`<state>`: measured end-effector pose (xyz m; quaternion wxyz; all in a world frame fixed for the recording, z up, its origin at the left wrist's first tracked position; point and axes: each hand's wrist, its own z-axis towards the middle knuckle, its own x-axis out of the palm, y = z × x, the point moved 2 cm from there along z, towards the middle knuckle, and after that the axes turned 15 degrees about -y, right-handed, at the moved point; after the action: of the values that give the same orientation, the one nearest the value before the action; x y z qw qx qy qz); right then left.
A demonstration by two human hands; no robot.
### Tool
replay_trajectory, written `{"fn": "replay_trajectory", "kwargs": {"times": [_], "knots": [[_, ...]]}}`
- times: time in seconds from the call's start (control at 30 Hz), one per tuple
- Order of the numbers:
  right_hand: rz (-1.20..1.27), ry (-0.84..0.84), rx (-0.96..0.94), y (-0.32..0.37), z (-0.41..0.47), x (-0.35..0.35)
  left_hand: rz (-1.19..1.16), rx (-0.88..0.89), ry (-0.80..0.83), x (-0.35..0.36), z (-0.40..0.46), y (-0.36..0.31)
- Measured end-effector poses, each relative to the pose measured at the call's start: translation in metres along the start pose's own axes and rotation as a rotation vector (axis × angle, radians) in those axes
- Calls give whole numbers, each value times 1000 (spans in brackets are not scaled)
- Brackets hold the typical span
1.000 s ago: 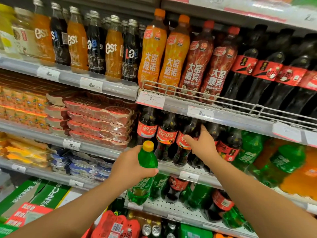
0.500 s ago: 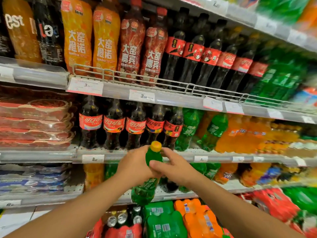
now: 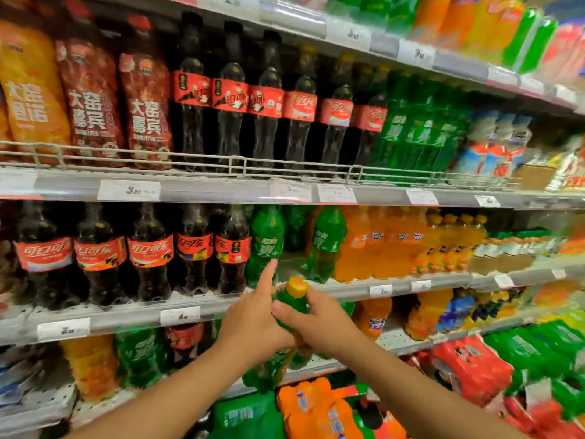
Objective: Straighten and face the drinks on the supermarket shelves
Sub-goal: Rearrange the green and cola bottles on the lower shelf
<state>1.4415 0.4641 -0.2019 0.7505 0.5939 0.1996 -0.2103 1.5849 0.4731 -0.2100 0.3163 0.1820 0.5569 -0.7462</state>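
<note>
Head view: both hands are on one small green plastic bottle with a yellow cap [image 3: 292, 304], held in front of the middle shelf [image 3: 316, 288], not yet shelved. Left hand [image 3: 253, 318] is loosely around it with the forefinger pointing up; right hand [image 3: 316, 321] is wrapped around the neck. Red-labelled cola bottles [image 3: 152, 251] on that shelf mostly face forward. Green soda bottles [image 3: 266, 245] beside them stand with a gap between two of them, probably where this one goes. Lower shelves look jumbled, so most facing is still left, I'd judge.
</note>
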Motion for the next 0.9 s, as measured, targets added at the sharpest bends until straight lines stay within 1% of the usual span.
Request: {"fn": "replay_trajectory", "kwargs": {"times": [0.1,0.2,0.23,0.27,0.3,0.33,0.4,0.43,0.47,0.5,0.57,0.63,0.67,0.8,0.9], "knots": [[-28,-7,-64,-24,16,-35,38,39,16,32,11,-30],[7,-20,-140,-42,38,-71,-67,57,118,45,30,-50],[17,-40,-159,-47,47,-82,-87,74,117,42,37,-54],[12,-65,-174,-50,56,-93,-85,96,79,36,43,-56],[-2,-90,-193,-52,65,-101,-40,132,0,27,51,-57],[-7,-108,-217,-53,74,-108,71,190,-105,16,61,-57],[11,-127,-262,-53,91,-117,450,355,-302,-8,84,-61],[20,-140,-289,-52,99,-120,650,418,-363,-19,96,-63],[21,-157,-316,-51,108,-121,816,439,-383,-28,106,-63],[16,-172,-341,-50,116,-122,941,425,-369,-36,115,-61],[0,-191,-367,-47,131,-121,1073,352,-299,-41,126,-53],[-2,-193,-356,-47,144,-117,1086,298,-253,-38,129,-44],[0,-192,-347,-47,150,-114,1071,288,-263,-37,129,-41],[-34,-179,-337,-52,168,-102,1031,309,-330,-36,131,-36],[-73,-151,-313,-56,179,-92,1052,334,-336,-36,132,-33]]}}
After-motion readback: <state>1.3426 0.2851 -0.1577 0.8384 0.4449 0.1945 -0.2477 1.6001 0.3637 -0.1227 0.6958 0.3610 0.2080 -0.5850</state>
